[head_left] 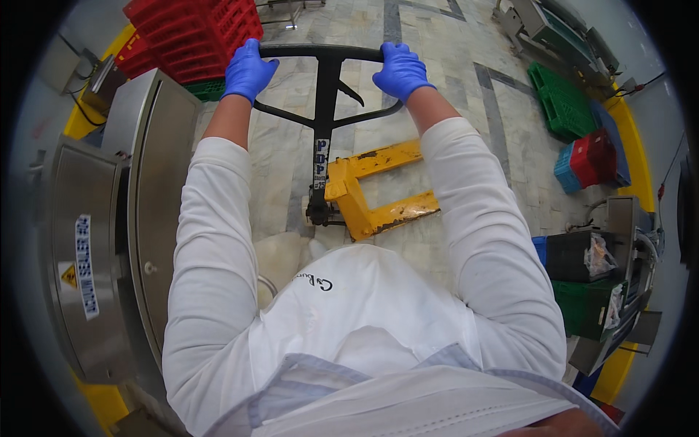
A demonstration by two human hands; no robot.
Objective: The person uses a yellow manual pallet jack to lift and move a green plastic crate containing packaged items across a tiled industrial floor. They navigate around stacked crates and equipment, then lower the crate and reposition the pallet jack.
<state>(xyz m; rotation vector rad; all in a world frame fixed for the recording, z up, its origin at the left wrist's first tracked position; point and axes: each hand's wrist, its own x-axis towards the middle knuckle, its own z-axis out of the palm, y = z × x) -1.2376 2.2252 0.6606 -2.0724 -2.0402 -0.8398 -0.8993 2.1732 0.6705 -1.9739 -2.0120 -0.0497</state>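
Note:
Both my hands wear blue gloves and grip the black loop handle [325, 80] of a pallet jack. My left hand [249, 71] is wrapped round the handle's upper left corner. At the upper right corner, my right hand [402, 71] is closed round the bar. A small black lever [351, 93] sits inside the loop, with no finger on it. Below the handle, the jack's yellow forks [393, 213] lie low over the floor, pointing right. My right sleeve hides their far ends.
Steel cabinets [164, 197] stand close on my left. Stacked red plastic pallets [193, 36] rise at the far left. Along the right wall are a green pallet [561, 100], a red crate [595, 156] and a black bin [575, 255]. Grey-white tiles [444, 65] cover the floor ahead.

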